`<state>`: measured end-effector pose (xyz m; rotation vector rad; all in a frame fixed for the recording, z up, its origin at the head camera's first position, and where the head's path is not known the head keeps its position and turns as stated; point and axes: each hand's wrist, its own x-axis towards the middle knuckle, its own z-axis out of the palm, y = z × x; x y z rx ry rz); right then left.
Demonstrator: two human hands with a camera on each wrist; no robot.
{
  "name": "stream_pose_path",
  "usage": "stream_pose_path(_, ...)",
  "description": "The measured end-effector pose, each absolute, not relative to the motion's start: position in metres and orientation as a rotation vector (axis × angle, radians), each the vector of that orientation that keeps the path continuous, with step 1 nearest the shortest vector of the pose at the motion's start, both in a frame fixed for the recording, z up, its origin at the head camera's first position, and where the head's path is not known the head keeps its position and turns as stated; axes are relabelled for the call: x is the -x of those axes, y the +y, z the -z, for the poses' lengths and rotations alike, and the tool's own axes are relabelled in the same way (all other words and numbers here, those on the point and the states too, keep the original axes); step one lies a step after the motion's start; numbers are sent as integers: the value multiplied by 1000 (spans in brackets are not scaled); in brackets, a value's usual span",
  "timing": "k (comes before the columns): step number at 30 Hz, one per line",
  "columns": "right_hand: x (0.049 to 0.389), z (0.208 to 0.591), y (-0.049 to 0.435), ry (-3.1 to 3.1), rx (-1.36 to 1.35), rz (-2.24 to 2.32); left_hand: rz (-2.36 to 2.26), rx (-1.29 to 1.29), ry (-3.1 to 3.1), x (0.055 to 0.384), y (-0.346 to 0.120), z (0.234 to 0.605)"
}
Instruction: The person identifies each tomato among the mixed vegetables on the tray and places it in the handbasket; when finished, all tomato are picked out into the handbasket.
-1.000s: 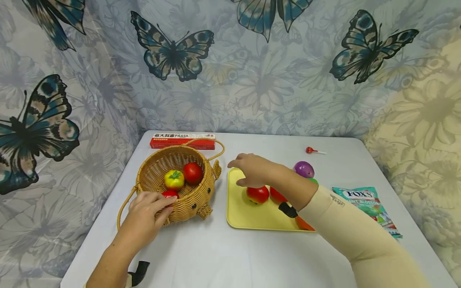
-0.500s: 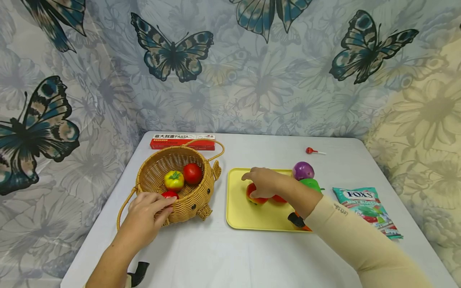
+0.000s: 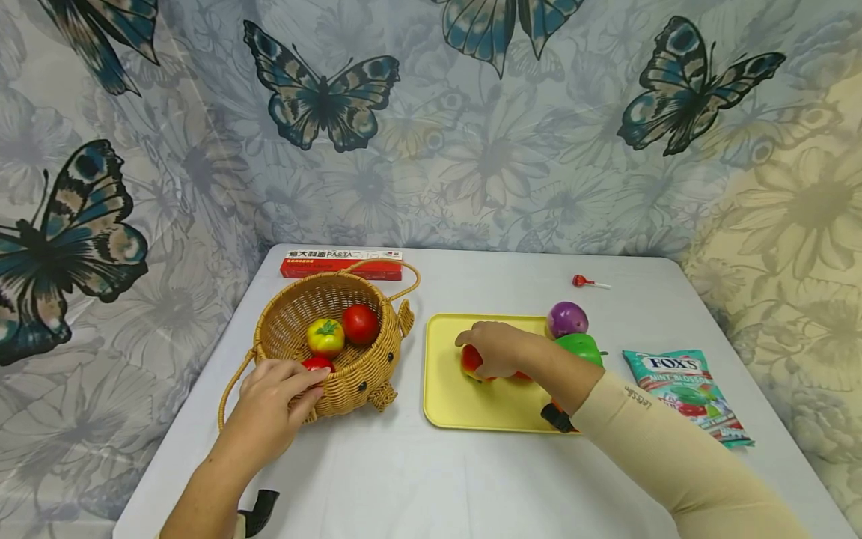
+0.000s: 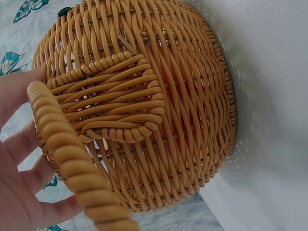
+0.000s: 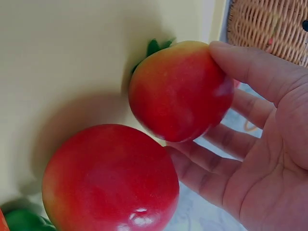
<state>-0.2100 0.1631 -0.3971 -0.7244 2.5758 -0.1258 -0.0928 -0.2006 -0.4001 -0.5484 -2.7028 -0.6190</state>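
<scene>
My left hand point(image 3: 274, 404) grips the front rim of the wicker basket point(image 3: 367, 382), thumb outside; the left wrist view shows the same wicker basket point(image 4: 187, 110) close up. Inside it lie a yellow-green tomato point(image 3: 326, 338), a red tomato point(image 3: 361, 325) and a partly hidden red item point(image 3: 318, 364). Over the yellow tray point(image 3: 458, 412), my right hand point(image 3: 501, 350) holds a red-and-yellow tomato point(image 5: 180, 94) between thumb and fingers. A larger red round fruit point(image 5: 110, 178) sits beside it on the tray, near the fingertips.
A purple onion-like ball point(image 3: 567, 320) and a green pepper point(image 3: 581, 347) are at the tray's right side. Farther right lies a FOX'S candy bag point(image 3: 690, 393). A lollipop point(image 3: 581, 281) and a red pasta box point(image 3: 323, 268) lie at the back.
My right hand has moved down and slightly right from above the tray's far left corner, and has taken hold of the red-and-yellow tomato. My left hand stays at the basket rim.
</scene>
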Motion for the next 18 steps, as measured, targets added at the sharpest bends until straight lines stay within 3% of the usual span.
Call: stream_pose_path(18,214,370,164,2610,727,129,633,539,-2716,91,-199,398)
